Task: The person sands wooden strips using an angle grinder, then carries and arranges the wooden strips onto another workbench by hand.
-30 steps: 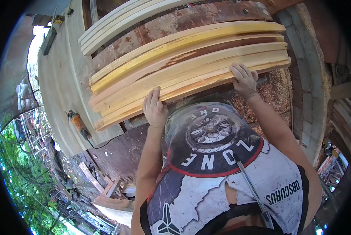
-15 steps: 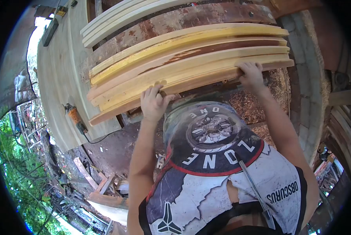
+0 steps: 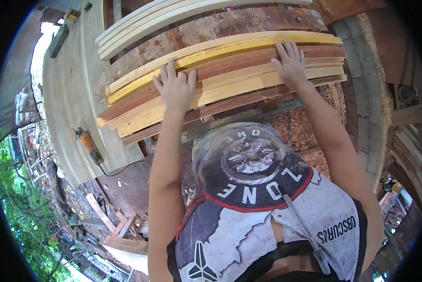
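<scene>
Several long wooden planks lie side by side across the bench in front of me. My left hand (image 3: 177, 90) rests, fingers spread, on the left part of a reddish-brown plank (image 3: 234, 67), its fingertips reaching towards the yellow plank (image 3: 215, 55) behind. On the same reddish plank lies my right hand (image 3: 290, 66), further right, with fingers stretched out to the yellow plank's near edge. Closer to me is a pale plank (image 3: 234, 89), and in front of it a narrower reddish plank (image 3: 230, 107). Neither hand is wrapped round a plank.
An orange power tool (image 3: 87, 142) with a cord lies on a broad wooden board (image 3: 65, 103) at left. More pale planks (image 3: 140, 23) lie at the back beyond a stained beam (image 3: 211, 33). Wood shavings (image 3: 291, 124) cover the ground at right. A pen (image 3: 305, 225) hangs on my shirt.
Both hands have moved away from my body, off the nearest plank's edge and onto the planks behind. A reddish-brown face now shows under them, and the nearest plank shows a reddish side.
</scene>
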Motion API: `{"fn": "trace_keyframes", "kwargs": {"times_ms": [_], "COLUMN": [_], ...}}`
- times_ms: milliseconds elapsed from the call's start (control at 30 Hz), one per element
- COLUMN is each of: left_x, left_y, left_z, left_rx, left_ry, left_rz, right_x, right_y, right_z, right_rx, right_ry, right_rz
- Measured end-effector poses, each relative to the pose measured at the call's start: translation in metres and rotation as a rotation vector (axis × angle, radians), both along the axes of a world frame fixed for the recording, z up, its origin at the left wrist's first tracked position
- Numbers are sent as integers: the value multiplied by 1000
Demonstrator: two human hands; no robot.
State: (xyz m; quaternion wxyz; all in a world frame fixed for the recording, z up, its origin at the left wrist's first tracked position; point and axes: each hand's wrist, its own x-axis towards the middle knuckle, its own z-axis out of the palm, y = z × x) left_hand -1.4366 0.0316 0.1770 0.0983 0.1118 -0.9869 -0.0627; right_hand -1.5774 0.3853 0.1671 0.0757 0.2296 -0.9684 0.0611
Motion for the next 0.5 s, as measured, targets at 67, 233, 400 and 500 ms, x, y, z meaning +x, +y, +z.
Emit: {"fn": "trace_keyframes", "kwargs": {"times_ms": [67,233,400,500], "left_x": [4,-8,-10,5], "left_y": [15,97,93,45], "left_z": [2,8,6,19], "left_rx": [-32,210,294,257], "left_ry": [12,-19,56,-96], "left_rz": [33,-405,-537,-203], "right_x": [-1,-3,-7,-9], "right_y": [2,-3,0,0], "right_z": [-4,-3,-7,-8], "right_rx": [-15,-19,-18,-38], "right_ry": [2,-36,-6,-22], "right_rz": [-11,-53,-85,-110]}}
